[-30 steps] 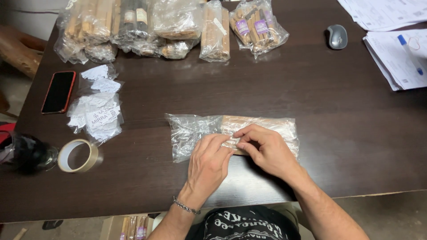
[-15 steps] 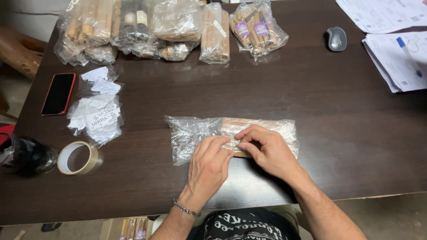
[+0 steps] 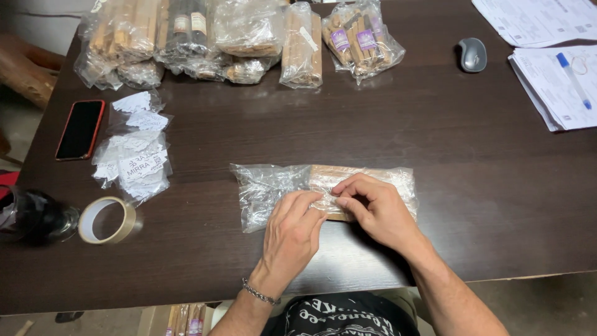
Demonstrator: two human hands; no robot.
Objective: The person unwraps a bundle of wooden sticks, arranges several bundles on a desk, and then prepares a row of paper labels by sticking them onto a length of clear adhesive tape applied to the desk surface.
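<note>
Left to right, we count one phone (image 3: 80, 129), one tape roll (image 3: 106, 219), one mouse (image 3: 472, 54). One clear bag of wooden sticks (image 3: 273, 186) lies mid-table; our left hand (image 3: 292, 233) and right hand (image 3: 376, 208), fingers curled, pinch its near edge.

Office-like packing desk (image 3: 435, 155), computer mouse (image 3: 472, 54), paperwork (image 3: 547, 81), tape roll (image 3: 107, 219)

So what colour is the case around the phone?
Red, around the phone; the head view shows it.
</note>
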